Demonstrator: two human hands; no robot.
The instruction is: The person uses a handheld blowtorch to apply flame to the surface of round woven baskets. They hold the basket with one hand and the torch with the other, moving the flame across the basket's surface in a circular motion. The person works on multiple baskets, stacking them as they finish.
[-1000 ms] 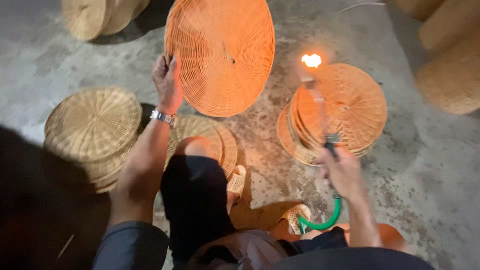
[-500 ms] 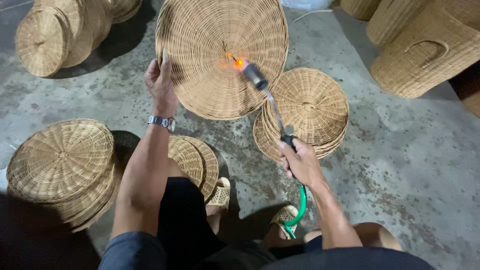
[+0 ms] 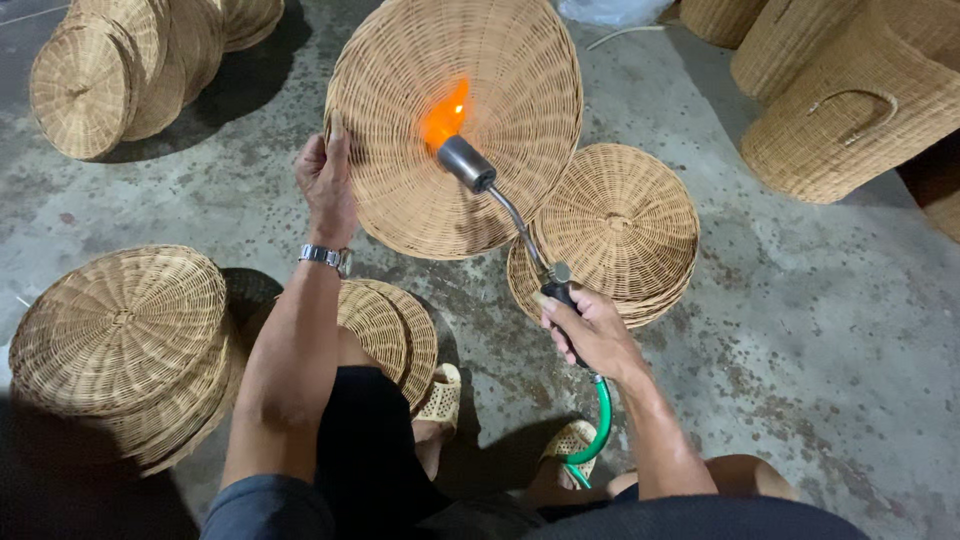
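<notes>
My left hand (image 3: 328,182) grips the left rim of a large round wicker tray (image 3: 520,90), held up tilted in front of me. A metal wristwatch (image 3: 326,257) sits on that wrist. My right hand (image 3: 590,328) holds the black handle of a gas torch (image 3: 505,205) with a curved metal neck. Its nozzle points at the tray's middle, and an orange flame (image 3: 445,115) plays on the weave. A green hose (image 3: 596,425) runs from the handle down past my leg.
A stack of round wicker trays (image 3: 620,225) lies right of the torch. Another stack (image 3: 120,340) sits at left, two smaller trays (image 3: 385,325) by my knee. More trays (image 3: 110,70) lean at top left. Tall wicker baskets (image 3: 850,100) stand at top right on the concrete floor (image 3: 830,330).
The view has tipped down and nearer. The torch has swung left, so its flame went from beside the tray's right edge onto the tray's middle. My left hand keeps its hold on the rim.
</notes>
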